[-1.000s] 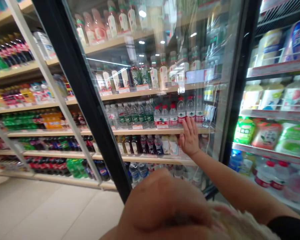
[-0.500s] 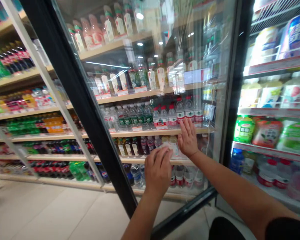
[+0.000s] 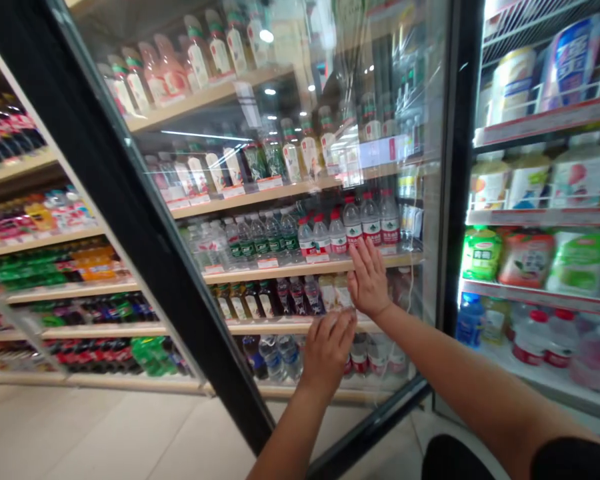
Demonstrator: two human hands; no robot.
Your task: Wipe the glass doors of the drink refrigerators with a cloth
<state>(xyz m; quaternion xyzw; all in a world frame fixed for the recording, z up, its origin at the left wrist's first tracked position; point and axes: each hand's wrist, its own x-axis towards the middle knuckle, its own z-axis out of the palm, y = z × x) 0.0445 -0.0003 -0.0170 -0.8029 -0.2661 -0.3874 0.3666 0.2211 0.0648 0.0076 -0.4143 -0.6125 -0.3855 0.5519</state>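
A glass fridge door (image 3: 280, 293) with a black frame stands swung open in front of me. My right hand (image 3: 370, 280) lies flat on the glass, its fingers stretched upward. Lower and to the left, my left hand (image 3: 329, 353) is curled against the same pane. A small whitish piece, like a tissue or cloth (image 3: 351, 311), shows at its fingertips, mostly covered by the hand. Seen through the glass behind both hands are red-capped water bottles (image 3: 371, 220) and other drinks.
To the right, the lit fridge (image 3: 545, 213) holds bottles, cans and jelly pouches (image 3: 527, 257). Behind the door and at left, wooden shelves (image 3: 95, 332) carry rows of soft drinks. Pale floor tiles (image 3: 105, 433) lie below. My dark-clad knee (image 3: 455, 460) is at the bottom edge.
My left hand has moved slightly right and down over the glass, nearer the right hand. My right hand stays spread on the pane. The view has shifted a little.
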